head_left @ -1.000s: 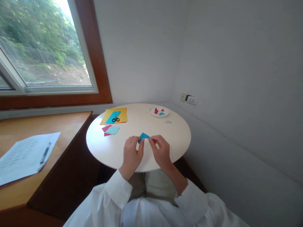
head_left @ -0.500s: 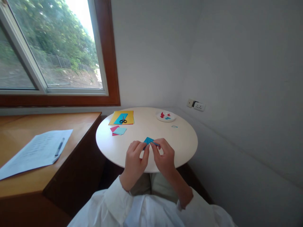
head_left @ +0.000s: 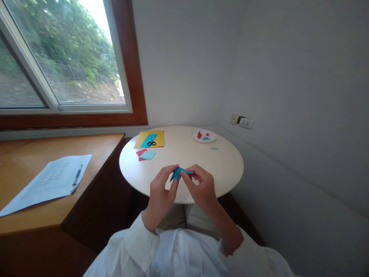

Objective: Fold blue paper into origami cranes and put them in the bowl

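Note:
Both my hands hold a small folded blue paper (head_left: 180, 171) just above the near edge of the round white table (head_left: 225, 165). My left hand (head_left: 160, 192) pinches its left end with thumb and fingers closed. My right hand (head_left: 201, 186) pinches the right end, fingers curled round it. The paper is creased into a narrow pointed shape.
On the table's far side lie yellow paper sheets (head_left: 144, 139) with black scissors (head_left: 151, 143) on top, a pink and a light blue square (head_left: 147, 154), and a white plate (head_left: 204, 136) with small red and blue folded pieces. A wooden desk (head_left: 37, 207) at left bears printed sheets (head_left: 49, 182) and a pen (head_left: 77, 174).
The hands have lifted the blue paper slightly off the table and drawn it nearer. It now looks narrower and more pointed. The camera has shifted a little.

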`<act>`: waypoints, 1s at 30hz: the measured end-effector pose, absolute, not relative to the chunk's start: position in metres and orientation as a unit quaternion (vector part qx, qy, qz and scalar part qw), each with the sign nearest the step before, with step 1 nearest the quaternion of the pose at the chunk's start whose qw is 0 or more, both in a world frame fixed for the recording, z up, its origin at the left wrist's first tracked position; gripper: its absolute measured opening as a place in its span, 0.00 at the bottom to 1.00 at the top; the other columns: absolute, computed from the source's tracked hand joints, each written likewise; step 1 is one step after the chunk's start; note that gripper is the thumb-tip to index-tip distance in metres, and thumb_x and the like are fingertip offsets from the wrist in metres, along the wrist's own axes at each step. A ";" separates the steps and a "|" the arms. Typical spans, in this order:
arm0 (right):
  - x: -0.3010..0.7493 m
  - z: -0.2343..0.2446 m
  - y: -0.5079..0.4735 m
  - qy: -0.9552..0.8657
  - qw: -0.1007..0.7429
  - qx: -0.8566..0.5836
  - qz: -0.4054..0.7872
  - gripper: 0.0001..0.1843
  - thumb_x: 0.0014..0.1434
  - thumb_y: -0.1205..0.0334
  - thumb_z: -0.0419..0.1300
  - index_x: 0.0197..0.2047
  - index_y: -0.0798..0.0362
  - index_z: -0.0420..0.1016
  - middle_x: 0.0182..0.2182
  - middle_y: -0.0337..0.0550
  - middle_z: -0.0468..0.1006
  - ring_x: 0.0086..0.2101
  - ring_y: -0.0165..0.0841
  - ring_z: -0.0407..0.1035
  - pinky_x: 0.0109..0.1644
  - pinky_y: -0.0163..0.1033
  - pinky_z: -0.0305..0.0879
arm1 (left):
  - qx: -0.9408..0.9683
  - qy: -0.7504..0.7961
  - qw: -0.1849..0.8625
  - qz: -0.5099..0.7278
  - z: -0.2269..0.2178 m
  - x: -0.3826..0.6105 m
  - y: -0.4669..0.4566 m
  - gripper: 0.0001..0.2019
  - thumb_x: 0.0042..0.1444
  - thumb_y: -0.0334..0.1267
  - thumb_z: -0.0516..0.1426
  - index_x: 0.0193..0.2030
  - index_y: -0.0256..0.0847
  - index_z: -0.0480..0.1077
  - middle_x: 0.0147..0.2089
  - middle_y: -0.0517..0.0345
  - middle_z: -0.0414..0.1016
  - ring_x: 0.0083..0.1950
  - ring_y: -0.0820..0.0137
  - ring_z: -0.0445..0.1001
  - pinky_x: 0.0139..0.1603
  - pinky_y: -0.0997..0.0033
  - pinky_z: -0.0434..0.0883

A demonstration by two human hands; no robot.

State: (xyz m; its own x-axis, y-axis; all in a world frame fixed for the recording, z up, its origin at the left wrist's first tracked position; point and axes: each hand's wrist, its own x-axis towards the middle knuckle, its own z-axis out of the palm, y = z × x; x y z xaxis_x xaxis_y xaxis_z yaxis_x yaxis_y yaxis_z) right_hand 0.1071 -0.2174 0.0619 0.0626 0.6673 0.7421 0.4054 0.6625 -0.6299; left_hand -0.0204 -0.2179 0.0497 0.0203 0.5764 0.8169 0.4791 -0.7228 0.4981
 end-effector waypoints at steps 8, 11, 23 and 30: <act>0.107 0.057 -0.216 -0.638 0.639 -0.401 0.152 0.08 0.49 0.61 0.63 0.33 0.50 0.69 0.30 0.38 0.72 0.31 0.30 0.64 0.34 0.36 0.62 | 0.637 0.388 0.170 0.644 0.049 -0.021 -0.224 0.09 0.55 0.37 0.57 0.43 0.40 0.71 0.40 0.54 0.76 0.41 0.68 0.76 0.43 0.69 0.74; 0.107 0.051 -0.214 -0.631 0.645 -0.390 0.183 0.08 0.51 0.61 0.62 0.35 0.50 0.69 0.32 0.40 0.74 0.33 0.31 0.67 0.37 0.38 0.64 | 0.599 0.366 0.246 0.668 0.048 -0.019 -0.225 0.09 0.55 0.38 0.57 0.42 0.39 0.71 0.39 0.54 0.77 0.40 0.69 0.76 0.42 0.70 0.75; 0.104 0.050 -0.215 -0.554 0.671 -0.366 0.330 0.05 0.47 0.61 0.64 0.28 0.52 0.75 0.25 0.39 0.78 0.28 0.32 0.72 0.34 0.37 0.68 | 0.514 0.359 0.434 0.647 0.051 -0.018 -0.222 0.16 0.46 0.37 0.63 0.43 0.36 0.73 0.35 0.53 0.80 0.36 0.66 0.78 0.41 0.66 0.75; 0.107 0.048 -0.215 -0.580 0.654 -0.371 0.312 0.03 0.49 0.62 0.63 0.29 0.51 0.76 0.25 0.39 0.78 0.29 0.31 0.71 0.36 0.37 0.67 | 0.427 0.306 0.508 0.682 0.044 -0.015 -0.217 0.07 0.46 0.35 0.62 0.33 0.38 0.76 0.29 0.57 0.78 0.31 0.71 0.75 0.37 0.68 0.74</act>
